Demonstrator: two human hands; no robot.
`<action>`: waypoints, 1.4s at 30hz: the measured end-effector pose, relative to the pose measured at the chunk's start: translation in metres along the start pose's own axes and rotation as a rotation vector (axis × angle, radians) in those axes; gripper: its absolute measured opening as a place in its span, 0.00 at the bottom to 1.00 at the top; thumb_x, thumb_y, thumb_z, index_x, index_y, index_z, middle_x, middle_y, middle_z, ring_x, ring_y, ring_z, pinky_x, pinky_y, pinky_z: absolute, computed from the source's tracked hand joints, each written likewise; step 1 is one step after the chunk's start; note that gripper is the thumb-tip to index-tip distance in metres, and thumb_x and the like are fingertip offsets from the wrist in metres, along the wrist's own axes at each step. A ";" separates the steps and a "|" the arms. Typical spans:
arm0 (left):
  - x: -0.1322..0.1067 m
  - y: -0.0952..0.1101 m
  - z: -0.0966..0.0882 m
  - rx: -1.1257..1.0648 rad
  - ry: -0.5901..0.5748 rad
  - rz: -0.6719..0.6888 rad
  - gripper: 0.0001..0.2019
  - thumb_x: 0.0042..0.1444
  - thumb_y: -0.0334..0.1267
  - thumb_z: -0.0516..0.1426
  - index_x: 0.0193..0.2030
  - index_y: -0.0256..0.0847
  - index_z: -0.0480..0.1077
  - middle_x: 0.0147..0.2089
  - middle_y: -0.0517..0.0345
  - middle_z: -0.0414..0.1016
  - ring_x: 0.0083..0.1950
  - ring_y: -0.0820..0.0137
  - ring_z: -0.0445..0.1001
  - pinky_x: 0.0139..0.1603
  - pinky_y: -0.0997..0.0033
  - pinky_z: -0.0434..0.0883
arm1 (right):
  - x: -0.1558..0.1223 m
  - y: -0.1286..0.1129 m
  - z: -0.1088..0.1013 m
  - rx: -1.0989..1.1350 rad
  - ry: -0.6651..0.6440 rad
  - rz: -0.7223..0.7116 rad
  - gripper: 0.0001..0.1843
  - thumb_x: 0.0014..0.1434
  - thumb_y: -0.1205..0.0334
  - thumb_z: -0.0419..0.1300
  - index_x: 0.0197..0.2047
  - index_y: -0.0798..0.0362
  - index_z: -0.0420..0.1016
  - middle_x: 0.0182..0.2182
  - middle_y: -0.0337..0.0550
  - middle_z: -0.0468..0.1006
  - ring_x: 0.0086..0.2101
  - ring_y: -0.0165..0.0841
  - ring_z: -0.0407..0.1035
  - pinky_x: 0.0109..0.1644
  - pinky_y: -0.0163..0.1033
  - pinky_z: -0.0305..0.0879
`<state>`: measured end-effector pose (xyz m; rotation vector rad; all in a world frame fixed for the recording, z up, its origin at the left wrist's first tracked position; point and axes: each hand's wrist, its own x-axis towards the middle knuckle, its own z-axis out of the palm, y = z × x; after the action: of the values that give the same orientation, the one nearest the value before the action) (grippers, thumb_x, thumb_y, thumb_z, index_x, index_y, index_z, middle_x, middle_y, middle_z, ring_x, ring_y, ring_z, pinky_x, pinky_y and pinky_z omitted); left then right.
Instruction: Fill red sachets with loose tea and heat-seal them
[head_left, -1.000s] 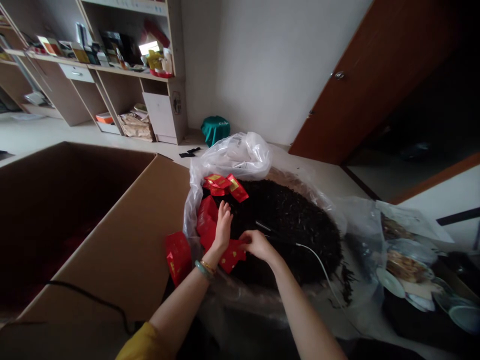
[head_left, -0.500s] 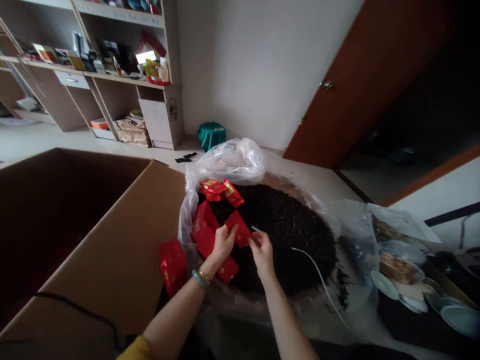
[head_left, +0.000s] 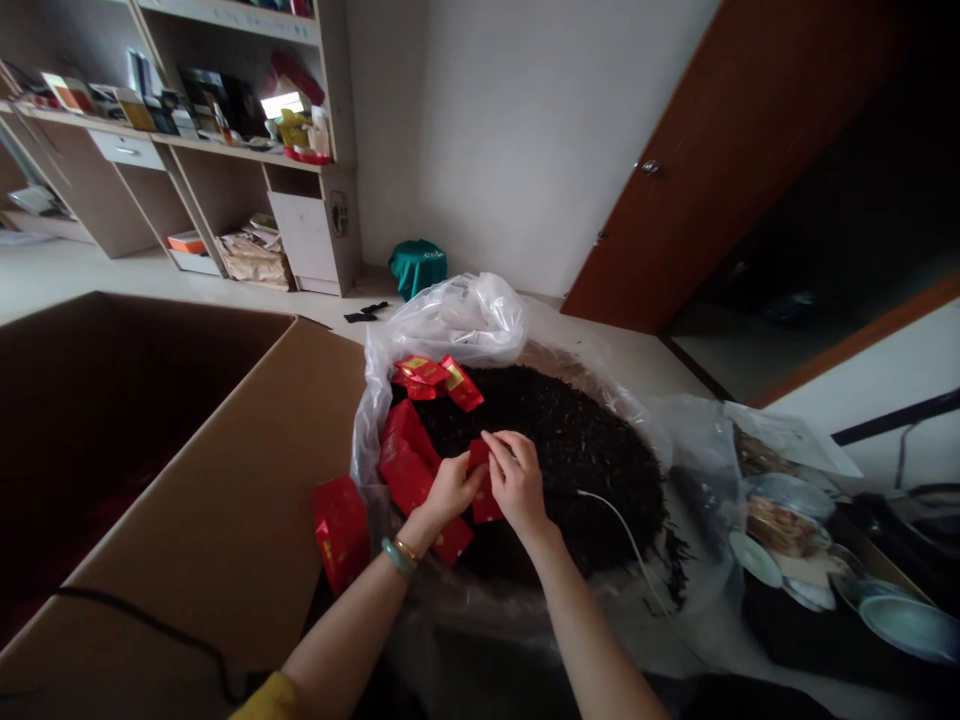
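Note:
My left hand (head_left: 452, 487) is closed on the left side of a small red packet (head_left: 486, 507). Fingers of my right hand (head_left: 519, 487) pinch the same packet near its upper edge and hide part of it. Both hands are above a large clear plastic bag (head_left: 365, 400), which surrounds a heap of dark, dry, tea-like leaves (head_left: 577, 430). Beside my left hand, a bigger red bag (head_left: 405, 455) lies on the leaves. Several shiny red sachets (head_left: 461, 383) with gold labels rest at the far left of the heap.
A large open cardboard box (head_left: 247, 480) stands on the left, with another red bag (head_left: 341, 532) against it. To the right, a white cord (head_left: 626, 530) crosses the leaves, beyond which are plastic tubs (head_left: 787, 515) and lids. A teal-covered bin (head_left: 418, 268) stands by the wall.
The red packet has turned more upright. My right hand has moved up from its lower right corner to its upper edge. My left hand keeps its grip.

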<state>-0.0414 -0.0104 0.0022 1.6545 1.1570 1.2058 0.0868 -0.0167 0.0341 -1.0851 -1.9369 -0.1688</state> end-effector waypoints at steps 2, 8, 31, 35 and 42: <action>0.000 0.001 0.000 -0.018 0.017 -0.015 0.12 0.55 0.41 0.53 0.26 0.35 0.67 0.22 0.61 0.69 0.24 0.76 0.62 0.25 0.77 0.60 | -0.003 0.000 0.000 0.003 -0.005 -0.007 0.23 0.62 0.70 0.49 0.59 0.46 0.68 0.45 0.50 0.74 0.48 0.40 0.67 0.52 0.50 0.68; 0.000 -0.001 0.001 -0.041 0.046 -0.039 0.16 0.56 0.44 0.52 0.23 0.35 0.66 0.21 0.62 0.67 0.23 0.77 0.59 0.24 0.77 0.58 | -0.013 0.001 0.002 0.012 -0.025 -0.008 0.26 0.63 0.70 0.48 0.63 0.46 0.63 0.53 0.50 0.72 0.52 0.41 0.67 0.55 0.51 0.68; 0.002 0.003 -0.001 -0.046 0.082 -0.064 0.08 0.50 0.40 0.60 0.34 0.40 0.76 0.32 0.57 0.79 0.31 0.69 0.73 0.33 0.74 0.68 | 0.004 0.013 -0.029 -0.098 0.049 0.063 0.13 0.60 0.61 0.58 0.24 0.51 0.71 0.22 0.43 0.72 0.31 0.36 0.64 0.37 0.40 0.64; 0.006 0.000 -0.002 -0.116 0.136 -0.136 0.06 0.49 0.40 0.61 0.31 0.40 0.76 0.30 0.57 0.79 0.31 0.68 0.74 0.34 0.72 0.68 | -0.007 0.022 -0.039 -0.151 0.113 0.125 0.12 0.60 0.60 0.58 0.24 0.51 0.71 0.21 0.42 0.72 0.29 0.36 0.64 0.34 0.39 0.64; 0.006 0.002 -0.004 -0.191 0.196 -0.098 0.09 0.49 0.43 0.61 0.29 0.39 0.75 0.29 0.58 0.77 0.31 0.70 0.73 0.32 0.73 0.69 | -0.022 0.013 -0.037 -0.023 0.019 0.335 0.12 0.60 0.56 0.56 0.26 0.51 0.69 0.21 0.41 0.72 0.23 0.32 0.66 0.29 0.36 0.63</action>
<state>-0.0445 -0.0047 0.0067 1.3467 1.1867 1.3924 0.1252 -0.0408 0.0363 -1.3990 -1.7105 -0.0162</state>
